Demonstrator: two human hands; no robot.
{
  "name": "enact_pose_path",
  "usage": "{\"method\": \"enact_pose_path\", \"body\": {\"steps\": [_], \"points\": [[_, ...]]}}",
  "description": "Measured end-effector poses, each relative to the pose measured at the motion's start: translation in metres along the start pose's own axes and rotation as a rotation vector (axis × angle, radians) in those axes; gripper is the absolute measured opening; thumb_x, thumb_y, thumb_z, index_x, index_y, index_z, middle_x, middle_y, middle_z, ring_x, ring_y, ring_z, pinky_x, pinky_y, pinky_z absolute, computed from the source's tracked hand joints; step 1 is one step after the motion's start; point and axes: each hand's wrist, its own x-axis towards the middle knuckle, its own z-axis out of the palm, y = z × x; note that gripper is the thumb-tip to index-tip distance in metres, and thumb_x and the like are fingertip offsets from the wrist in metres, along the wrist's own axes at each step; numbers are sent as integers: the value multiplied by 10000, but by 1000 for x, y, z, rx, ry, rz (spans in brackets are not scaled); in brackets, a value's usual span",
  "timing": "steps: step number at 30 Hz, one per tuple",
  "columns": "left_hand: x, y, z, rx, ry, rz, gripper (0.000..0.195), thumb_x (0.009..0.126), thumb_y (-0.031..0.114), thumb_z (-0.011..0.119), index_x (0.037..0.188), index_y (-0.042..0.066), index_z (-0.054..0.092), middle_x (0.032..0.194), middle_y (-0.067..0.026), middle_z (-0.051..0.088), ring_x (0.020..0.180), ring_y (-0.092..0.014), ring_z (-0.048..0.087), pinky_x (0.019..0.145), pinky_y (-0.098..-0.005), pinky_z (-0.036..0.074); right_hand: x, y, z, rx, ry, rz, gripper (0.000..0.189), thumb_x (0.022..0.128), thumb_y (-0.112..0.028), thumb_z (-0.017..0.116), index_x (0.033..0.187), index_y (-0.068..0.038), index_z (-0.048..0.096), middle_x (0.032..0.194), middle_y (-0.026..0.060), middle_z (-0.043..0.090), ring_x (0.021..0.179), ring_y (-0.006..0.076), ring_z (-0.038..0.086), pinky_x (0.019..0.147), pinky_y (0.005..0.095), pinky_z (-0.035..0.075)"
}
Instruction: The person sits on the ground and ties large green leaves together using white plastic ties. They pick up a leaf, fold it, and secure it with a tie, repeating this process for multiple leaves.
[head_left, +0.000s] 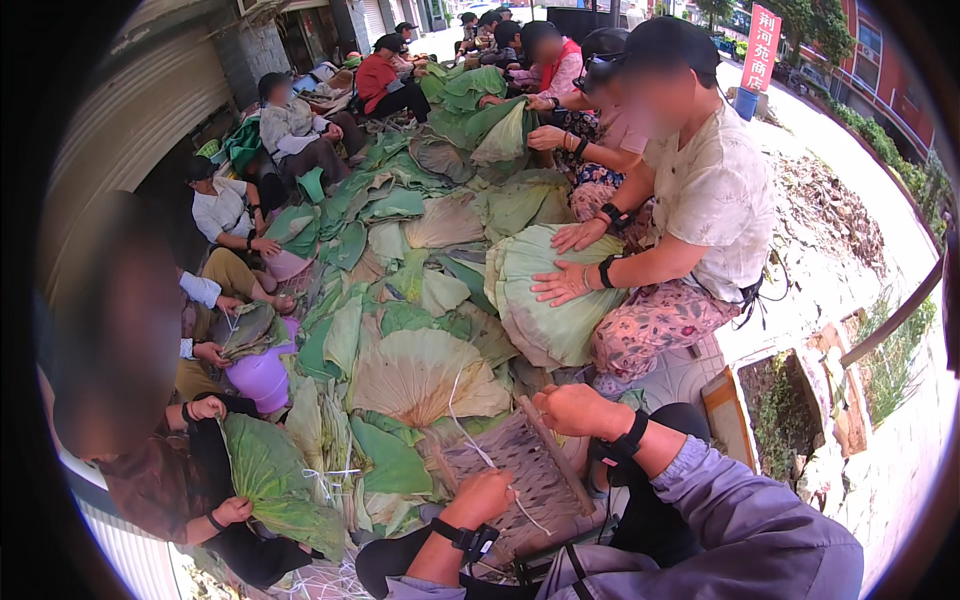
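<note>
My left hand (486, 496) is closed around a white string (466, 431), which runs up onto the leaves and hangs out below the fist. To the upper right, my right hand (574, 409) is raised with bent fingers beside a wooden bar; whether it holds anything cannot be told. Between and beneath the hands lies a low stool with a woven strap seat (517, 472). Just beyond it, a large dried lotus leaf (427, 375) is spread on the heap, with a green leaf (390, 457) nearer. A bundle of leaves (330, 435) tied with white string is at the left.
A co-worker at the right presses both hands on a stack of round leaves (555, 292). Another at the lower left holds a green leaf (277, 480). Several people sit around the long leaf heap (405, 202). A purple plastic stool (262, 375) and a foam box (731, 420) stand nearby.
</note>
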Motion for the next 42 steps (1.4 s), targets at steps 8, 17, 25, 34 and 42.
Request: {"method": "enact_pose_path", "body": {"steps": [8,17,25,34,42], "points": [[1,-3,1,-38,5,-18,324,931,324,672,1080,37,666,1134,-224,677,1070,-436,663,904,-538,534,3,-2,-3,23,71,-34,200,863,-131,601,1033,-30,629,983,218,670,851,444,688,742,542,555],[3,-18,-7,-54,-3,-60,353,954,323,656,1157,35,644,1136,-231,665,1093,-436,647,897,-524,531,7,0,-5,111,210,-97,161,861,-66,604,1015,-19,592,968,221,655,859,463,662,729,541,540],[3,-16,-1,-57,22,-45,324,943,307,666,1083,16,638,1097,-237,662,1064,-448,647,880,-532,529,7,-7,-12,165,207,-85,228,894,-91,670,1101,0,639,1022,224,672,908,462,649,771,507,527],[3,-12,-2,-49,26,-50,316,929,294,682,1081,18,673,1118,-220,693,1099,-425,656,908,-532,531,7,-6,-11,171,219,-72,217,894,-79,670,1094,1,640,1021,228,672,917,470,646,774,512,522],[3,-9,-2,-45,14,-62,307,928,289,682,1076,20,678,1132,-221,691,1094,-429,659,910,-532,534,6,-5,-13,162,203,-59,222,899,-79,664,1103,5,641,1029,229,671,927,471,645,780,513,522]]}}
